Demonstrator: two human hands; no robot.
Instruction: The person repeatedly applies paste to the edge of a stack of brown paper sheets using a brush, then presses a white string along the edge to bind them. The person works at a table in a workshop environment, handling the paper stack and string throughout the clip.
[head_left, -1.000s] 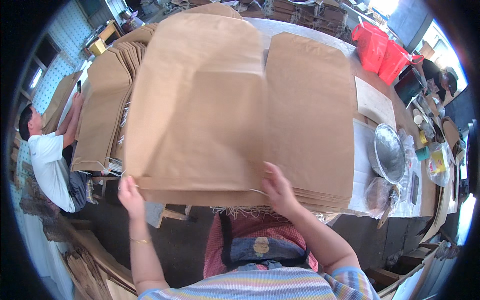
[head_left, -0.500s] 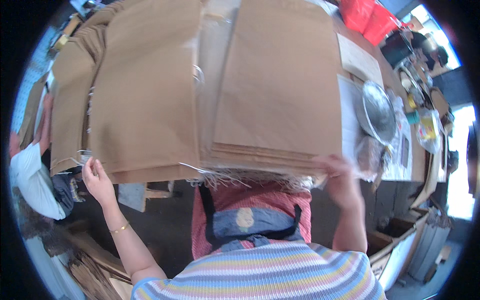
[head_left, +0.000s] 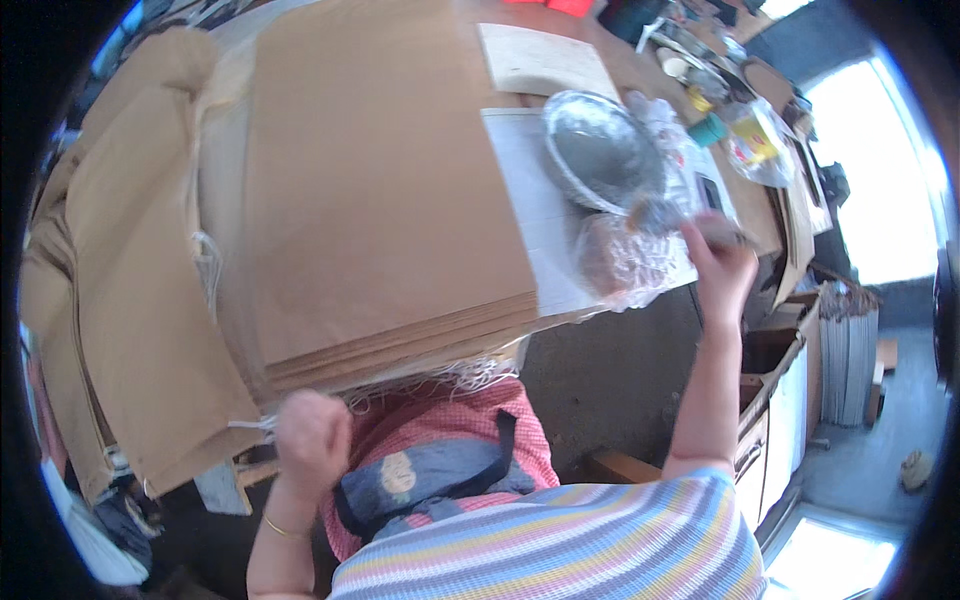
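Note:
My right hand point(head_left: 722, 265) is closed around the handle of a brush point(head_left: 658, 216), blurred by motion; its bristle end lies at the near rim of a metal bowl point(head_left: 552, 150) lined with clear plastic. By the near edge of a stack of brown paper sheets point(head_left: 385, 190), my left hand point(head_left: 313, 435) is curled into a blurred fist. What it holds, if anything, is hidden. Loose white strings point(head_left: 480, 376) hang along that edge. To the left lie brown paper bags point(head_left: 150, 260) with a white cord handle point(head_left: 208, 265) on one edge.
A plastic-wrapped lump point(head_left: 622, 262) sits below the bowl on a white sheet point(head_left: 515, 165). Beyond are a pale board point(head_left: 545, 62), a teal cup point(head_left: 707, 130) and a clear bag with a yellow label point(head_left: 755, 145). An open wooden drawer cabinet point(head_left: 770, 385) stands at right.
The view has swung right. My right hand has left the stack's near corner and taken hold of the brush by the bowl. My left hand has moved from the bags toward the stack and curled.

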